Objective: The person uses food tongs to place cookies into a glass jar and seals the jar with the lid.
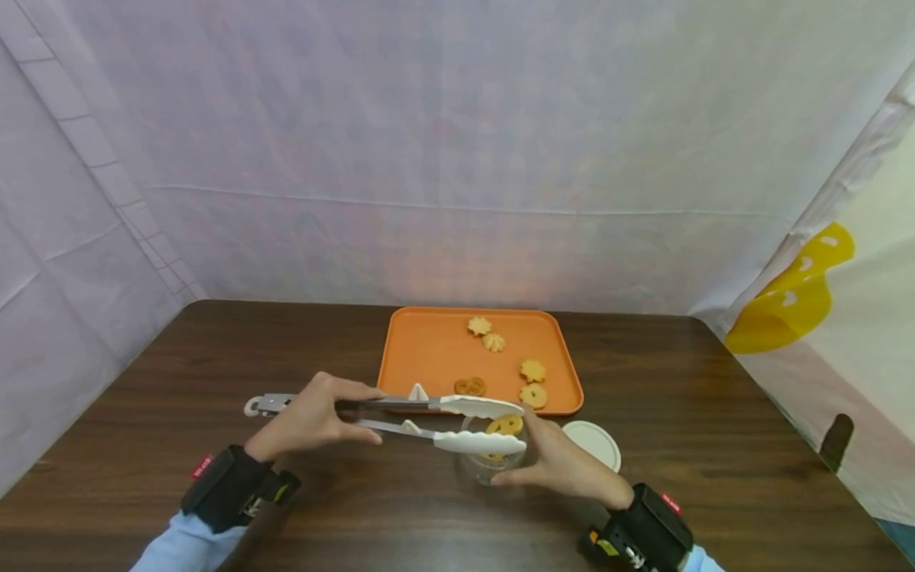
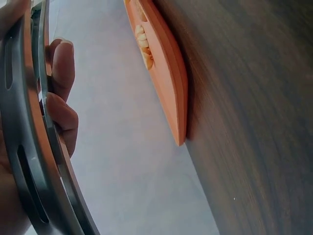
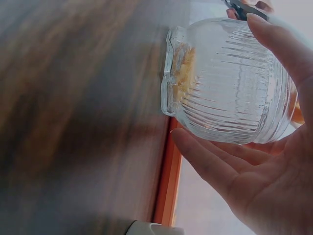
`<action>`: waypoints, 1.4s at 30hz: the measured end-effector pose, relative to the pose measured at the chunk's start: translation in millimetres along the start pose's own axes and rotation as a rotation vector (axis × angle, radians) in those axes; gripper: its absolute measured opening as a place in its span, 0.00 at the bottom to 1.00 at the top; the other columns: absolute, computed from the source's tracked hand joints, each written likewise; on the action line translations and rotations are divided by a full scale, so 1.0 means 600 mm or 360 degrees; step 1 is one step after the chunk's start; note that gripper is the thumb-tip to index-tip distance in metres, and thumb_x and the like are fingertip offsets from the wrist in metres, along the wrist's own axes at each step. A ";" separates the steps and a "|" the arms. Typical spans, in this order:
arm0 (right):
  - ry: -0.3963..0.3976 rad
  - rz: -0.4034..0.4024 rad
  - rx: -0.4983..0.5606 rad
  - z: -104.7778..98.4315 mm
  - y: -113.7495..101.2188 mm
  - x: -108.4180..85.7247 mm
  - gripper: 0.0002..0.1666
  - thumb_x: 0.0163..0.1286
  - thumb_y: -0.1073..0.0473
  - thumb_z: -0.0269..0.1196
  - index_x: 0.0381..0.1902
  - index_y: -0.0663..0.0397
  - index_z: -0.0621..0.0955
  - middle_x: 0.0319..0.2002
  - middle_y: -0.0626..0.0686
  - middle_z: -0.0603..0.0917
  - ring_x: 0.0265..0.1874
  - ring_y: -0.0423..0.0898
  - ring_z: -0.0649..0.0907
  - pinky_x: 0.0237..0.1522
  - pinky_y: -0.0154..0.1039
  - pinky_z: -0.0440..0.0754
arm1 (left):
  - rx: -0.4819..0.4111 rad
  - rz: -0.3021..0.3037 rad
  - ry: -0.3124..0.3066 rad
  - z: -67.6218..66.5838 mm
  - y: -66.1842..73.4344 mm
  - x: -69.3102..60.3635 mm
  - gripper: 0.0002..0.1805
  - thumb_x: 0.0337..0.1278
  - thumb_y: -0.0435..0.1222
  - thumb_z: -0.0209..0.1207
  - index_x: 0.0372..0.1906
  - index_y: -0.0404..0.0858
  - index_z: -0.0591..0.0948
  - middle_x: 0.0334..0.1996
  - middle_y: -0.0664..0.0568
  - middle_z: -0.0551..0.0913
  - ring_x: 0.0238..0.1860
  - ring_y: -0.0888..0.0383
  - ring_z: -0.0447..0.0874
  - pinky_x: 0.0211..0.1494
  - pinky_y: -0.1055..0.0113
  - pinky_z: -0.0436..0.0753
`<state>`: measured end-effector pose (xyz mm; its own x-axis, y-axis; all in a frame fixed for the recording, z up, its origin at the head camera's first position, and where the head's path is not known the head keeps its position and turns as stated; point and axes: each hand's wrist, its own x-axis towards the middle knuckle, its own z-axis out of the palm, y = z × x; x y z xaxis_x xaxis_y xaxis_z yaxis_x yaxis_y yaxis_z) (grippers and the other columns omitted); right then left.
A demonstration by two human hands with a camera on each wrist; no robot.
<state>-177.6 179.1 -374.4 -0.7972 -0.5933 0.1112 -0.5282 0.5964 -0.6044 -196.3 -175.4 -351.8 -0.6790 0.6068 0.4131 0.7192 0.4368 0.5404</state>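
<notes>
Metal tongs with white scalloped tips lie across my left hand, its fingers and thumb gripping the two arms. The tips are over the mouth of a ribbed glass jar, with a yellow cookie at them; whether they pinch it I cannot tell. More cookie shows at the jar's bottom in the right wrist view. My right hand holds the jar's side between thumb and fingers. In the left wrist view the fingers curl around the tongs' arms.
An orange tray behind the jar bears several pale cookies and a browner one near its front edge. A round white lid lies on the brown table right of the jar. White cloth hangs behind the table.
</notes>
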 end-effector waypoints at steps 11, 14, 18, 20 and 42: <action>-0.0055 0.0087 0.0018 -0.002 -0.001 -0.001 0.67 0.57 0.46 0.76 0.73 0.81 0.50 0.60 0.69 0.79 0.56 0.58 0.81 0.54 0.52 0.79 | 0.0052 -0.0069 -0.0020 0.003 0.001 0.003 0.27 0.41 0.37 0.78 0.49 0.28 0.86 0.42 0.38 0.89 0.30 0.63 0.85 0.36 0.70 0.82; -0.0051 0.0084 0.0009 -0.003 -0.001 0.000 0.67 0.57 0.46 0.76 0.73 0.81 0.51 0.60 0.69 0.79 0.56 0.57 0.81 0.54 0.51 0.79 | 0.0055 -0.0065 -0.0021 0.004 0.001 0.004 0.27 0.41 0.37 0.78 0.49 0.28 0.86 0.42 0.37 0.89 0.32 0.57 0.87 0.36 0.68 0.83; -0.0035 0.0092 -0.0002 -0.003 0.000 0.001 0.67 0.56 0.45 0.76 0.73 0.80 0.51 0.57 0.67 0.81 0.51 0.52 0.81 0.50 0.45 0.79 | 0.0044 -0.0075 -0.0032 0.004 0.000 0.006 0.27 0.42 0.37 0.78 0.49 0.28 0.86 0.42 0.37 0.89 0.32 0.58 0.87 0.36 0.69 0.83; -0.0032 0.0087 -0.0007 -0.003 0.000 0.001 0.68 0.56 0.46 0.77 0.73 0.81 0.51 0.58 0.69 0.79 0.53 0.53 0.81 0.52 0.48 0.79 | 0.0027 -0.0091 -0.0038 0.004 -0.001 0.006 0.27 0.42 0.37 0.78 0.49 0.28 0.86 0.42 0.37 0.89 0.29 0.63 0.84 0.33 0.70 0.81; 0.0022 -0.0157 0.0077 0.005 0.013 0.001 0.47 0.59 0.48 0.75 0.66 0.59 0.62 0.59 0.61 0.81 0.57 0.57 0.83 0.57 0.51 0.79 | -0.0061 -0.0201 -0.0087 -0.003 -0.008 0.002 0.32 0.41 0.38 0.78 0.54 0.27 0.83 0.23 0.56 0.84 0.23 0.73 0.72 0.30 0.72 0.73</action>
<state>-181.4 181.7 -381.1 -0.7462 -0.6403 0.1824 -0.5898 0.5086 -0.6273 -200.5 -177.8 -352.7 -0.7539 0.5843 0.3004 0.6218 0.4870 0.6133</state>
